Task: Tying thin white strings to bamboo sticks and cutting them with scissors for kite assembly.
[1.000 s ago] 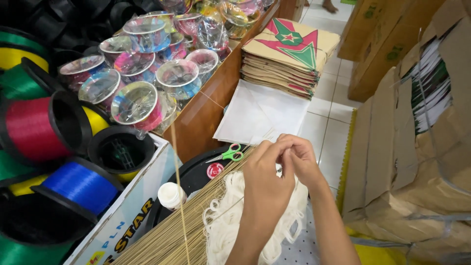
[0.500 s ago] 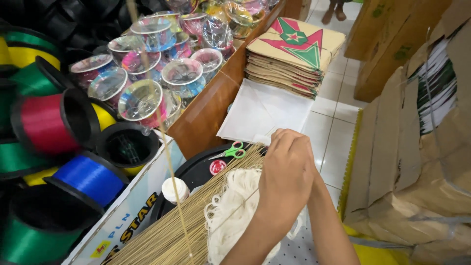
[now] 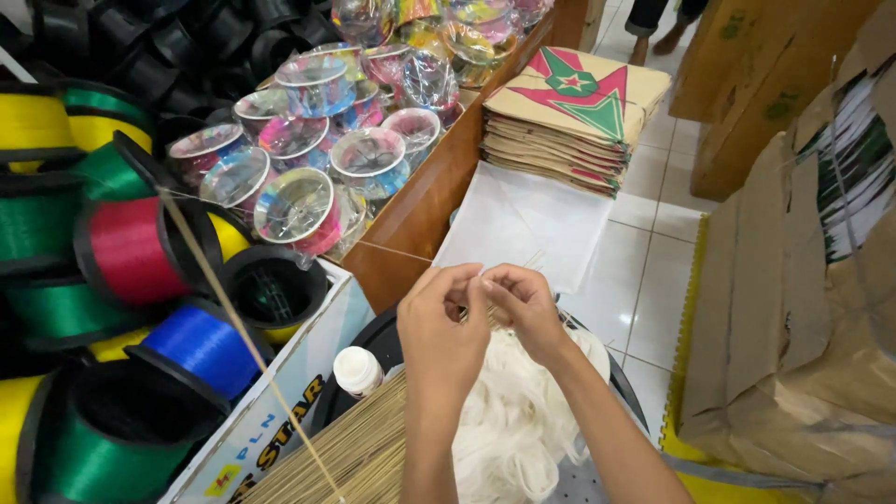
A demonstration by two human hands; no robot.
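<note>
Now-parted hands (image 3: 485, 308) on thread (image 3: 397, 251)

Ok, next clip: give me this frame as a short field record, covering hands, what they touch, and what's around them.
left hand: fingertips pinched on a thin thread
right hand: fingertips pinched, meeting the left
thread: runs taut leftward from the fingers
under hands: heap of white string, bundle of thin sticks
left side: spools of coloured line
ahead: stack of paper kites, white sheet
</note>
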